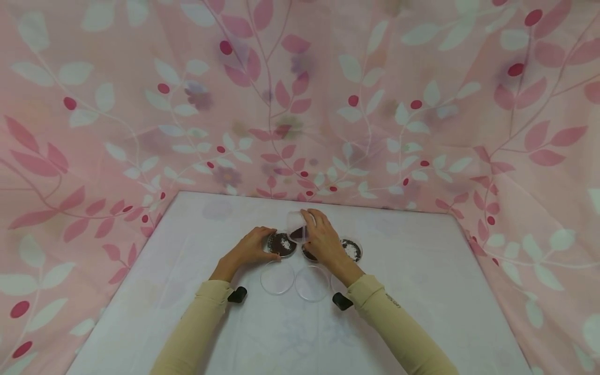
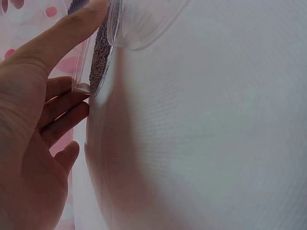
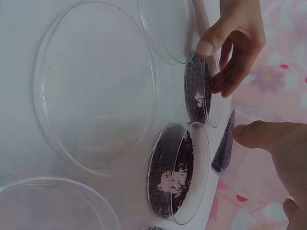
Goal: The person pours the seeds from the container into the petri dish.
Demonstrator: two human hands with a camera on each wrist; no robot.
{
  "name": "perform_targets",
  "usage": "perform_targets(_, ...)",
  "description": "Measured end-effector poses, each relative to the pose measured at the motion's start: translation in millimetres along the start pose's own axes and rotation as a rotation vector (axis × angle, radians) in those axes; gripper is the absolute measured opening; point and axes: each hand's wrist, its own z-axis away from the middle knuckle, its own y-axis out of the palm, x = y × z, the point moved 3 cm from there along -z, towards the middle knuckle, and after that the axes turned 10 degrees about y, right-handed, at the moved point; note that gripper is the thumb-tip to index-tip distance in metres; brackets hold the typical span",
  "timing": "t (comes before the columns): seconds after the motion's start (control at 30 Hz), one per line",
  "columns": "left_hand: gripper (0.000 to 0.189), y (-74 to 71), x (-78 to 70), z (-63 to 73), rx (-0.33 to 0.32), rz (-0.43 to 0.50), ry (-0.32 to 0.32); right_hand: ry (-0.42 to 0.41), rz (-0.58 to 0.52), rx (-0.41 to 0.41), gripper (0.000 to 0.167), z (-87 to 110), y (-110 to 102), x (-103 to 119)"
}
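Observation:
My left hand (image 1: 248,248) grips the rim of the left petri dish (image 3: 196,88), thumb on the near side and fingers behind. A layer of dark grains with a pale patch lies in that dish. With my right hand (image 1: 324,238) I hold a clear plastic cup (image 1: 295,221), tilted close over the left dish; dark grains (image 3: 224,151) are gathered along its low side. The middle petri dish (image 3: 168,179), partly hidden by my right hand in the head view, also has dark grains with a pale patch. A third such dish (image 1: 354,247) stands to the right.
In front of the dishes, a clear round lid (image 1: 277,293) and a second lid (image 1: 312,300) lie flat on the white-covered table (image 1: 300,338). Another lid (image 1: 335,284) is partly hidden by my right wrist. Pink leaf-patterned cloth (image 1: 328,130) stands around the table's back and sides.

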Motion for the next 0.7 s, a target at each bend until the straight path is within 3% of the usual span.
perform_targets(0.4, 0.088, 0.6, 0.3, -0.5, -0.007, -0.014, 0.015, 0.145, -0.173, 0.048, 0.099, 7.6, -7.1, -21.5)
perform_targets(0.7, 0.09, 1.5, 1.6, 0.2, 0.002, -0.01, -0.003, 0.264, -0.307, 0.011, 0.1, 24.6, -21.1, -52.0)
